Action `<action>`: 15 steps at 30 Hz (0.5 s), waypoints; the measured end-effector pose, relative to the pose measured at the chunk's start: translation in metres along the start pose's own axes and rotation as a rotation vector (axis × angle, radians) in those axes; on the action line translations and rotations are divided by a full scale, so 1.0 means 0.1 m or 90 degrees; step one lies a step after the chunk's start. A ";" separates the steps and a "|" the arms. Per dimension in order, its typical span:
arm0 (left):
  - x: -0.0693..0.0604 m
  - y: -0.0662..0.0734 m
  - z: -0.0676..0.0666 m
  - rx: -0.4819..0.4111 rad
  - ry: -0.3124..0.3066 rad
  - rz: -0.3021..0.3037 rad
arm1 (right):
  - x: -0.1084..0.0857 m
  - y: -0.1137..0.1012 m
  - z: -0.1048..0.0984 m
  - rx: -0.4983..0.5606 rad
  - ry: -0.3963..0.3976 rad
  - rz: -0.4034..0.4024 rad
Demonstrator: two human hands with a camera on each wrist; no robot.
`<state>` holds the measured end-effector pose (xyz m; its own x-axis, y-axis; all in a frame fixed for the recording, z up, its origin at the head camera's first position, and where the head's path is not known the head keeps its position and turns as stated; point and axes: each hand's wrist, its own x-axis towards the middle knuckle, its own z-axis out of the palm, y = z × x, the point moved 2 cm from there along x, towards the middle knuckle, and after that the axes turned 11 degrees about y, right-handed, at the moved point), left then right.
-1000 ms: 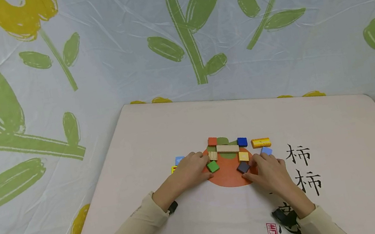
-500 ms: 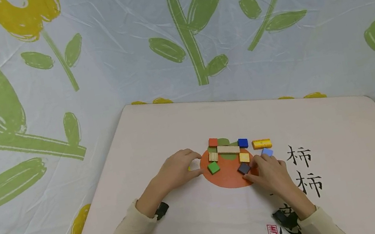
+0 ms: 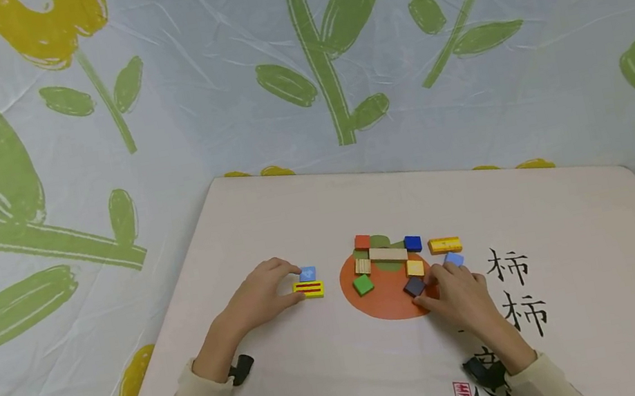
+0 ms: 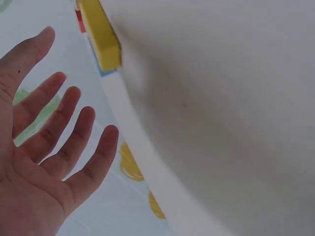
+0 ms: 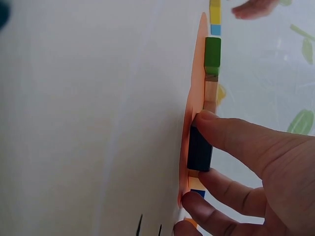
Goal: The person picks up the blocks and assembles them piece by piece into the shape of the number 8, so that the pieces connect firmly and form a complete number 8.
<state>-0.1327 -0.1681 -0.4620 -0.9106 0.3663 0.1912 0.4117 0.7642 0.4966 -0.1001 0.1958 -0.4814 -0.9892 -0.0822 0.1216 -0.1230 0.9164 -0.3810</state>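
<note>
With the right hand (image 3: 459, 293), pinches a dark block (image 3: 414, 287) between thumb and fingertip, at the right of an orange printed shape (image 3: 386, 305). Just beyond this grip, shows a pale yellow block (image 3: 415, 268); farther beyond, a blue block (image 3: 413, 244). Beyond and left of the grip, includes a long wooden block (image 3: 388, 255), with a red block (image 3: 362, 242) near its far end. Left of the grip, across the print, shows a green block (image 3: 363, 285) and, behind it, a grained wooden block (image 3: 362, 266). Beyond the right-hand knuckles, shows a periwinkle block (image 3: 454, 260) and an orange-yellow bar (image 3: 444, 245). With the left hand (image 3: 258, 295), spreads thumb and fingers wide, just beside a red-striped yellow block (image 3: 310, 289) and a pale blue block (image 3: 308, 274).
</note>
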 end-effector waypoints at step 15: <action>-0.03 -0.16 0.08 0.055 -0.054 -0.054 | 0.01 0.01 0.01 -0.001 -0.001 0.001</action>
<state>-0.1364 -0.1773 -0.4769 -0.9378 0.3385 0.0776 0.3376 0.8362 0.4321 -0.1013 0.1961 -0.4831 -0.9895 -0.0809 0.1195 -0.1209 0.9169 -0.3805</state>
